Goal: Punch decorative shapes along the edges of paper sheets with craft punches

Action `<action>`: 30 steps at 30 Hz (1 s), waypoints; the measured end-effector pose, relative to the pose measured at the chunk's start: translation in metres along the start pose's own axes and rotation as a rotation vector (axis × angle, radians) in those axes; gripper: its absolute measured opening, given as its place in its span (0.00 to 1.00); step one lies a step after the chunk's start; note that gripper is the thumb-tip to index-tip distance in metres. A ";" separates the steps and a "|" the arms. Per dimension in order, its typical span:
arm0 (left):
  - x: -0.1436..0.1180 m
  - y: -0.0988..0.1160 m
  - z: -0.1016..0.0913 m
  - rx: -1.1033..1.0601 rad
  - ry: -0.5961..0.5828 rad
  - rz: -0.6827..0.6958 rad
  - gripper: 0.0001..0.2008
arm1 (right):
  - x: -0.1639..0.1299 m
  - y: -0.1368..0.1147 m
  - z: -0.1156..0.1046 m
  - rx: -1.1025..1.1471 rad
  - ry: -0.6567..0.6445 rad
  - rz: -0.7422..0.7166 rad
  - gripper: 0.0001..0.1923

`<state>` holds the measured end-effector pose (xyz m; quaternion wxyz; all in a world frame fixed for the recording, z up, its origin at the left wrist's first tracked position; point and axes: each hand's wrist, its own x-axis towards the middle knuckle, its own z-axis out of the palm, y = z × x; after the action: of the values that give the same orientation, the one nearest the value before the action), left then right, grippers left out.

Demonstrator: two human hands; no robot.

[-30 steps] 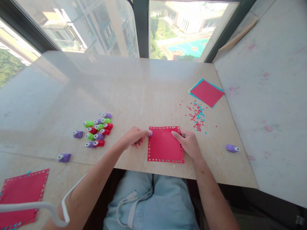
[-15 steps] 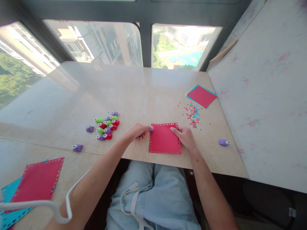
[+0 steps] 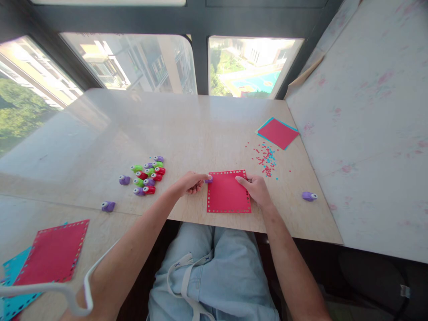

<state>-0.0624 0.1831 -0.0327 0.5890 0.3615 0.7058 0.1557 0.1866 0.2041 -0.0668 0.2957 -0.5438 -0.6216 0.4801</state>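
Note:
A square sheet of red paper [image 3: 228, 192] lies in front of me at the table's near edge, with small holes punched along its borders. My left hand [image 3: 194, 182] is closed on a small purple craft punch [image 3: 208, 179], thumb on top, at the upper part of the sheet's left edge. Most of that punch is hidden by the fingers. On the opposite side, my right hand [image 3: 256, 187] pinches the sheet's right edge, its thumb lying on the paper and its fingers partly hidden.
Several purple, green and red punches [image 3: 149, 183] cluster left of my hands. Another purple punch [image 3: 309, 196] lies far right. Red and blue paper bits [image 3: 267, 160] are scattered below a stack of paper [image 3: 278, 133]. Punched sheets [image 3: 53, 252] and a white cable [image 3: 87, 294] are lower left.
The whole view has shifted slightly. Both hands keep their grip on the sheet and the purple punch, which stays at nearly the same place on the left edge.

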 end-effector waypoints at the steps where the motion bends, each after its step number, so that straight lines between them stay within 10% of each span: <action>1: 0.000 -0.001 0.000 -0.002 0.004 0.000 0.22 | 0.000 0.000 0.000 -0.004 0.003 -0.001 0.25; 30: -0.001 -0.014 -0.005 -0.089 -0.019 0.146 0.23 | 0.002 0.003 0.003 0.027 0.048 0.004 0.23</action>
<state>-0.0719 0.1735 -0.0394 0.5985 0.3867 0.6642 0.2260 0.1843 0.2048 -0.0709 0.3169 -0.5520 -0.6068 0.4760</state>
